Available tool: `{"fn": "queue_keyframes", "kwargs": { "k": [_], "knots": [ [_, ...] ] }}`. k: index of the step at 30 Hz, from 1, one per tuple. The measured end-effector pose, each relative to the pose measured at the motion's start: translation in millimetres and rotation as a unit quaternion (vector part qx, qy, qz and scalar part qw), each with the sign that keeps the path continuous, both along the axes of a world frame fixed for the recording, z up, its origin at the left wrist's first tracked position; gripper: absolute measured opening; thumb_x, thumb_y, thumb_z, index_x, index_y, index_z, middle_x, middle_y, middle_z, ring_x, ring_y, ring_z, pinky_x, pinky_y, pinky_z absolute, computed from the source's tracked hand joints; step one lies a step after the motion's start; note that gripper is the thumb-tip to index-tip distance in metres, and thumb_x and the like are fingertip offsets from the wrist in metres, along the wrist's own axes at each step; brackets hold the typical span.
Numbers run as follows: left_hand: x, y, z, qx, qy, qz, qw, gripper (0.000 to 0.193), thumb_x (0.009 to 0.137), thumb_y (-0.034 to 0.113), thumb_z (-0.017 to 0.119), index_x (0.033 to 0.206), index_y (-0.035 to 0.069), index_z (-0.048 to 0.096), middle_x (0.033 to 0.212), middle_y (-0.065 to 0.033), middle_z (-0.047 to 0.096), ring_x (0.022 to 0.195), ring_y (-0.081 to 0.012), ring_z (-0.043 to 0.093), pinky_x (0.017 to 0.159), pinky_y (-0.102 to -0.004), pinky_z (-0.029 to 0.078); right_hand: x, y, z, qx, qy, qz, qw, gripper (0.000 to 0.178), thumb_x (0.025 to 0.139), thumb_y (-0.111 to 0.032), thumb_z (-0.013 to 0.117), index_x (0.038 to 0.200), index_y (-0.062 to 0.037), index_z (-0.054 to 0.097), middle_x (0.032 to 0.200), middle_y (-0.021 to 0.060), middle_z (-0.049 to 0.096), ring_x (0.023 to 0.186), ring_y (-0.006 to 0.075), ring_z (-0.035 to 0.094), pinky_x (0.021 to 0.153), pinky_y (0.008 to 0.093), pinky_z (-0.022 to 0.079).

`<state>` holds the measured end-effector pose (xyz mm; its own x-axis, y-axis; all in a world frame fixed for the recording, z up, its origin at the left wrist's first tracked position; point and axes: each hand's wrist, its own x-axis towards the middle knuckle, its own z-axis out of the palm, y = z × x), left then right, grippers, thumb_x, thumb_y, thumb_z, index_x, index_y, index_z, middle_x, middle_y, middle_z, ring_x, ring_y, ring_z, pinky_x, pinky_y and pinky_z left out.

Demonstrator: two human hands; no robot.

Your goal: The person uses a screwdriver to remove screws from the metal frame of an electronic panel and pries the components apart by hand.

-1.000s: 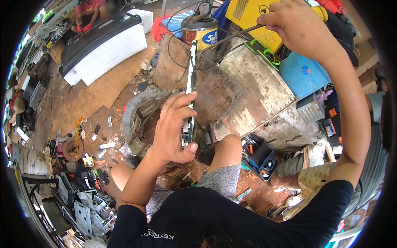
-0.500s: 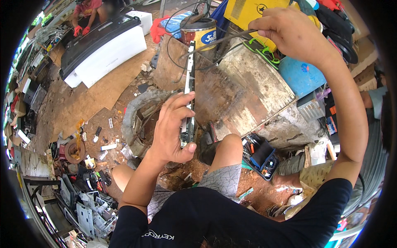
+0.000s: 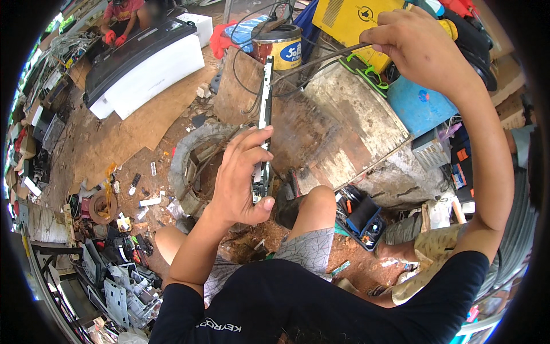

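Observation:
My left hand (image 3: 240, 178) is closed around the lower part of a long, narrow black-and-white strip-shaped part (image 3: 266, 106), seen edge-on and pointing away from me. Raised at the upper right, my right hand (image 3: 421, 54) pinches the end of a dark cable (image 3: 323, 61) between thumb and fingers. That cable stretches taut leftward to the upper portion of the strip; how it joins there is too small to tell. Beneath both hands lie worn wooden boards (image 3: 326, 132).
A round concrete ring (image 3: 183, 163) lies left of the boards. Behind them stand a paint bucket (image 3: 278, 49) and a yellow case (image 3: 338, 23). A tool tray (image 3: 364, 221) sits by my knee. A large white-and-black appliance (image 3: 152, 74) is far left, near another person in red gloves.
My right hand has shifted a little to the right with the cable end. The top of the strip has moved slightly to the right too, while my left hand keeps its hold.

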<state>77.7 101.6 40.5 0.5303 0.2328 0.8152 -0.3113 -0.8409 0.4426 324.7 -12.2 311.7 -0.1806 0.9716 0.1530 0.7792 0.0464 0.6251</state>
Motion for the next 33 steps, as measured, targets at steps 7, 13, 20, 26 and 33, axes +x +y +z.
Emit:
{"fn": "queue_keyframes", "kwargs": {
  "k": [7,13,20,26,33],
  "knots": [
    [-1.1,-0.5,-0.5,-0.003,-0.003,0.0,1.0,0.063,0.089,0.06,0.056,0.116,0.002,0.054,0.138,-0.0262,0.055,0.121,-0.0517,0.054,0.106,-0.0572,0.04,-23.0,5.0,10.2,-0.067,-0.021,-0.072,0.995,0.028,0.083,-0.018,0.064,0.108,-0.0168,0.077,0.087,0.0077,0.068,0.092,0.0277,0.067,0.087,0.0427,0.048],
    [-1.5,0.9,-1.0,-0.006,-0.008,-0.003,1.0,0.063,0.088,0.058,0.056,0.116,0.002,0.054,0.138,-0.0261,0.055,0.122,-0.0513,0.053,0.106,-0.057,0.04,-18.9,6.2,15.6,-0.06,-0.036,-0.05,0.996,0.028,0.081,-0.016,0.066,0.106,-0.0161,0.077,0.088,0.0082,0.069,0.095,0.0273,0.067,0.088,0.0416,0.048],
    [-2.9,3.8,-1.6,-0.011,-0.013,-0.012,1.0,0.062,0.086,0.057,0.057,0.115,0.002,0.054,0.137,-0.0265,0.055,0.121,-0.0505,0.054,0.106,-0.0574,0.04,-10.4,-0.7,5.5,-0.01,0.004,0.026,1.0,0.019,0.086,-0.006,0.067,0.103,-0.0105,0.075,0.088,0.008,0.062,0.089,0.0309,0.06,0.083,0.0432,0.046],
    [-3.0,2.8,-0.9,-0.017,-0.014,-0.011,1.0,0.061,0.086,0.057,0.057,0.115,0.003,0.054,0.137,-0.0263,0.055,0.121,-0.0506,0.054,0.106,-0.0576,0.04,-0.9,-3.8,-0.8,-0.026,0.026,0.038,0.999,0.021,0.085,-0.005,0.069,0.105,-0.01,0.076,0.087,0.0079,0.062,0.089,0.0311,0.061,0.081,0.0422,0.045],
    [-6.9,9.4,1.3,-0.004,-0.008,-0.012,1.0,0.061,0.084,0.057,0.06,0.114,0.004,0.055,0.137,-0.0247,0.055,0.121,-0.0498,0.054,0.104,-0.057,0.042,13.0,-11.8,-25.9,0.013,0.096,0.007,0.995,0.017,0.086,-0.013,0.068,0.101,-0.013,0.077,0.083,0.012,0.067,0.086,0.035,0.066,0.076,0.0472,0.051]
  ]
}}
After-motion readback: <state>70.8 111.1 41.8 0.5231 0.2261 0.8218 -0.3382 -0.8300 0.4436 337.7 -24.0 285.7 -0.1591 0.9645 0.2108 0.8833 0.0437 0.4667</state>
